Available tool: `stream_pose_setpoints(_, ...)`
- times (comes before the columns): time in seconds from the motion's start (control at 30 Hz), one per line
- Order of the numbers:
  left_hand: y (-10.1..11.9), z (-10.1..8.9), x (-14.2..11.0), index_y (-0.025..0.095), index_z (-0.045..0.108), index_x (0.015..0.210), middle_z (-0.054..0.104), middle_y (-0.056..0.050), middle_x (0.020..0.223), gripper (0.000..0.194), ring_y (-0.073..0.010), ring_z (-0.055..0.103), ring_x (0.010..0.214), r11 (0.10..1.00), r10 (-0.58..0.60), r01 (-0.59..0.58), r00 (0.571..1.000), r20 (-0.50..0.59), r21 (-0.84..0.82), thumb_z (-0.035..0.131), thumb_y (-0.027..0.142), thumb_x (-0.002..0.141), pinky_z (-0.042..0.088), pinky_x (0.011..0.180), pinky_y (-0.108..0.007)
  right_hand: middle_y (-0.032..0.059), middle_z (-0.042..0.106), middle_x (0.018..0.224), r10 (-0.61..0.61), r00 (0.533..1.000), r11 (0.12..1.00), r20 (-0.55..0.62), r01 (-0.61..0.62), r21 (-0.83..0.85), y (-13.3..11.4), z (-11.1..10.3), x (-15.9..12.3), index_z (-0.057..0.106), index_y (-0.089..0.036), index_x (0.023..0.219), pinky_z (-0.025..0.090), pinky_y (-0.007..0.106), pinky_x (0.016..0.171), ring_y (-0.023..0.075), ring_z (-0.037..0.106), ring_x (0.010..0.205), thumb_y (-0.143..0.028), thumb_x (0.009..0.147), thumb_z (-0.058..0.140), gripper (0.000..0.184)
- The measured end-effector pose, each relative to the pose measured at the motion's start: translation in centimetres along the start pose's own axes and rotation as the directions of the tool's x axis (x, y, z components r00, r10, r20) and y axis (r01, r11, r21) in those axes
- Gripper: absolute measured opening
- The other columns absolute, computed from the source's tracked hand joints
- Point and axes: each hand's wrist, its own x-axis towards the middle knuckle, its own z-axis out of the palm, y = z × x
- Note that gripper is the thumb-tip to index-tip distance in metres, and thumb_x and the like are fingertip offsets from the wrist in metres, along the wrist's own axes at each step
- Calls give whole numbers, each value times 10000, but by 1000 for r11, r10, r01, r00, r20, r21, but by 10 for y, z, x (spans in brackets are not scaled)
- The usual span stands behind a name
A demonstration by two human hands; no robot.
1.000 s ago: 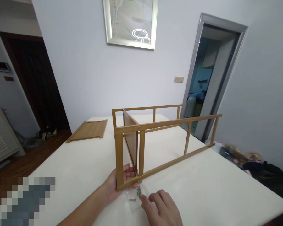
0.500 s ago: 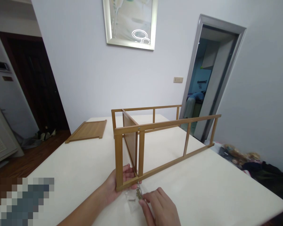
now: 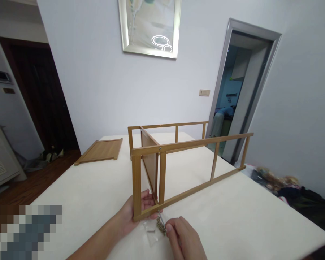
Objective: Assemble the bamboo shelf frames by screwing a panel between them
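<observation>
A wooden shelf frame [image 3: 162, 177] rests on its side, with two ladder-like sides joined by a wooden panel [image 3: 149, 159]. My left hand [image 3: 132, 213] grips its near lower corner, the fingers curled behind the rail by the panel's end. In my right hand [image 3: 182, 236] a thin metal rod, apparently a hex key [image 3: 161, 217], is pinched; its tip meets the lower rail at that joint. The rest of it is hidden by the fingers. Just below lie several brass-coloured screws [image 3: 159, 226] on a clear plastic bag [image 3: 151, 238], with one loose screw [image 3: 151, 231] apart.
A second wooden panel [image 3: 101, 151] lies flat at the back left of the white table [image 3: 97, 191]. Behind stands a wall with a framed picture [image 3: 151, 54]. Clothes and other items [image 3: 295, 191] are piled beyond the table's right edge.
My right hand's fingers have shifted and re-closed on the rod, turning slightly at the joint. My left hand and the wooden frame stay in place.
</observation>
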Motion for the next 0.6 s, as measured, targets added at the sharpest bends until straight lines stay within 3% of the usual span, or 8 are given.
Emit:
stream_pose_setpoints(0.1, 0, 0, 0, 23, 645, 962, 729, -175, 824, 359, -301, 728, 805, 1000, -11, 11, 1000, -1, -6, 546, 362, 900, 570, 608, -323, 1, 617, 711, -19, 998, 1000, -68, 20, 15, -3, -3, 1, 565, -229, 941, 471, 226, 553, 138, 598, 600, -346, 1001, 391, 218)
stream_pose_setpoints(0.2, 1, 0, 0, 36, 639, 940, 728, -162, 806, 336, -298, 729, 792, 1000, -10, 10, 1000, -17, -12, 550, 358, 898, 569, 596, -320, 6, 620, 722, -130, 985, 991, -112, 125, -50, -6, -10, 4, 537, -216, 1047, 488, 241, 562, 151, 604, 610, -300, 981, 443, 143)
stream_pose_setpoints(0.33, 2, 2, 0, 58, 627, 903, 726, -149, 778, 306, -302, 730, 810, 1000, -14, 13, 999, -37, -17, 551, 354, 900, 567, 591, -312, 16, 615, 722, -296, 953, 943, -61, 281, -180, -6, -16, 7, 517, -198, 1047, 484, 262, 555, 166, 596, 616, -199, 926, 517, 122)
stream_pose_setpoints(0.6, 1, 1, 0, 52, 623, 935, 733, -149, 792, 318, -287, 731, 776, 999, -32, 31, 999, -33, -35, 542, 358, 907, 567, 585, -313, 38, 616, 732, -360, 933, 902, -19, 343, -260, -2, -15, 3, 557, -186, 980, 466, 298, 577, 180, 566, 643, -105, 893, 540, 120)
